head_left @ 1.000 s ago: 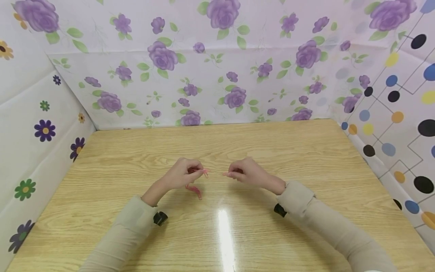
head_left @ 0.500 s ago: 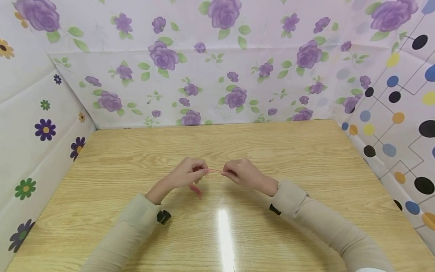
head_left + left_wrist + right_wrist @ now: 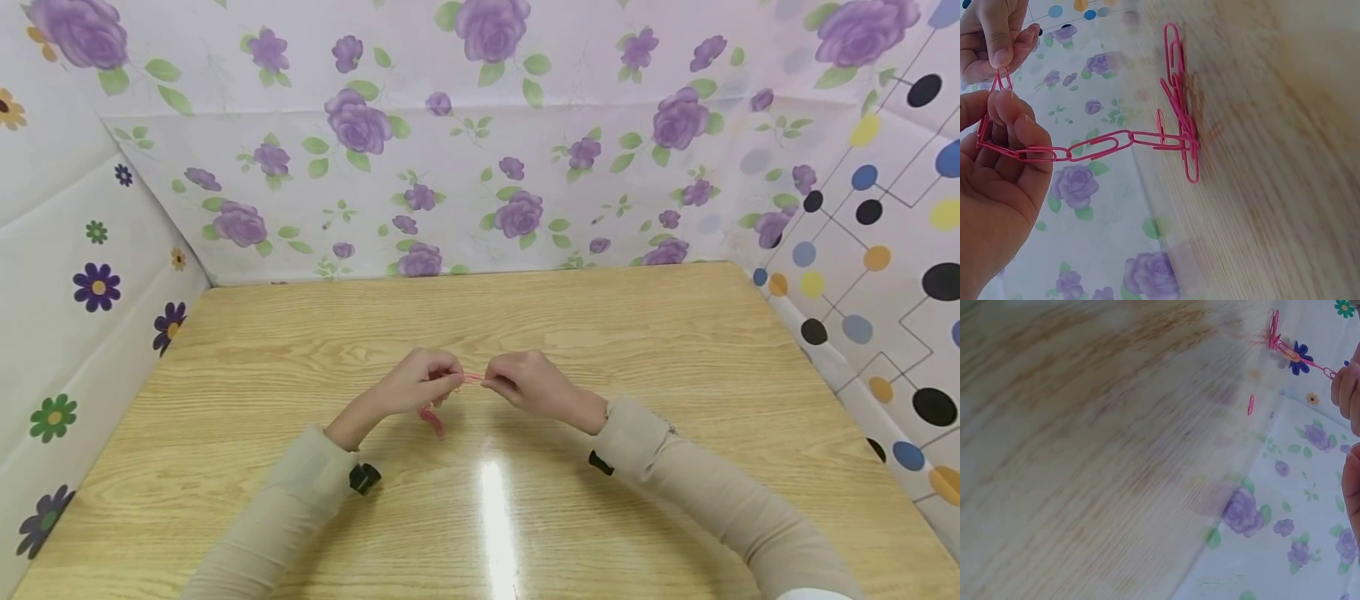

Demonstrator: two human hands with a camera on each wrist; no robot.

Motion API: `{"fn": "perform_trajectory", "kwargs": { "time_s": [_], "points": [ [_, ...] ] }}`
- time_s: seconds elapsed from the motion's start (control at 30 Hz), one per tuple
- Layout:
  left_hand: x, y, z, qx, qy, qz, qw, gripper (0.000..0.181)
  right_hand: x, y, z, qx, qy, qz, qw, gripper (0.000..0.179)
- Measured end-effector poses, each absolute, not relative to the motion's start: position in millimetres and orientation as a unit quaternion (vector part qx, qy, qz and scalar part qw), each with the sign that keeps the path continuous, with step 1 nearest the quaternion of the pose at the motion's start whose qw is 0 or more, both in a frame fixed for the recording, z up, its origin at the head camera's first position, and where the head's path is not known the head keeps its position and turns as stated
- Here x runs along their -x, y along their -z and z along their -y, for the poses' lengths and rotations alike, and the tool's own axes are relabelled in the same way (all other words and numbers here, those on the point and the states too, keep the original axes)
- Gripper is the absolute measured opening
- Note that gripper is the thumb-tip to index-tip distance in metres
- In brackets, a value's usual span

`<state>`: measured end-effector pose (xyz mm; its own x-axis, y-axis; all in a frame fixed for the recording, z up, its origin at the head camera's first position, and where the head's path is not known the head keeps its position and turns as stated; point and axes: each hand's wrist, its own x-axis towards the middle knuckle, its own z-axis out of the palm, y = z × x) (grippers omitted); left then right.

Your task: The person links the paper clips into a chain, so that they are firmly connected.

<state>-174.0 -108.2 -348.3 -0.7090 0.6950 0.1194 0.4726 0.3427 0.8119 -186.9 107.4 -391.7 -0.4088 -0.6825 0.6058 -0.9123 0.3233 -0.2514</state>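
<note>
A chain of linked pink paper clips [image 3: 1099,147] hangs from my left hand [image 3: 418,385], whose thumb and fingertips pinch its upper end. Its lower links [image 3: 432,422] lie bunched on the wooden table. Across a narrow gap, my right hand [image 3: 536,388] pinches a pink paper clip [image 3: 1002,80] between thumb and fingers. This clip spans the space between both sets of fingertips, overlapping the chain's end there. Its far end is hidden inside the right fingers. At the edge of the right wrist view, both hands are only partly visible.
A single loose pink paper clip [image 3: 1250,405] lies on the table [image 3: 600,317] beyond the chain's bunched links. Floral cloth [image 3: 465,192] walls the back of the table, with patterned cloths at both sides. Black wrist straps [image 3: 364,478] show below the sleeves.
My right hand has moved left, bringing its paper clip up to the chain's end. My left hand has shifted slightly right, still pinching the chain.
</note>
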Motion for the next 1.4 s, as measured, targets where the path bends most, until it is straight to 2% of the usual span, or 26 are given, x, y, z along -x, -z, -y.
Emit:
{"fn": "perform_trajectory", "kwargs": {
  "time_s": [0.33, 0.63, 0.73, 1.0, 1.07, 1.17, 1.4],
  "points": [
    [190, 377, 112, -0.362, -0.445, -0.812, 0.112, 0.016, 183, 390, -108, -0.508, -0.293, 0.785, 0.201, 0.011],
    [190, 379, 116, -0.396, -0.417, -0.817, 0.045, 0.019, 181, 389, -112, -0.507, -0.298, 0.781, 0.21, 0.01],
    [190, 379, 117, -0.402, -0.42, -0.812, 0.054, 0.019, 182, 389, -114, -0.505, -0.309, 0.78, 0.203, 0.008],
    [187, 381, 121, -0.37, -0.437, -0.809, 0.135, 0.011, 183, 386, -114, -0.491, -0.365, 0.772, 0.173, 0.008],
    [186, 382, 121, -0.375, -0.439, -0.804, 0.14, 0.017, 183, 384, -113, -0.493, -0.366, 0.77, 0.175, 0.009],
    [184, 382, 118, -0.389, -0.433, -0.804, 0.117, 0.021, 183, 382, -110, -0.5, -0.363, 0.767, 0.174, 0.008],
    [182, 384, 114, -0.407, -0.426, -0.808, 0.014, 0.008, 182, 383, -106, -0.5, -0.361, 0.77, 0.164, 0.009]
  ]
}}
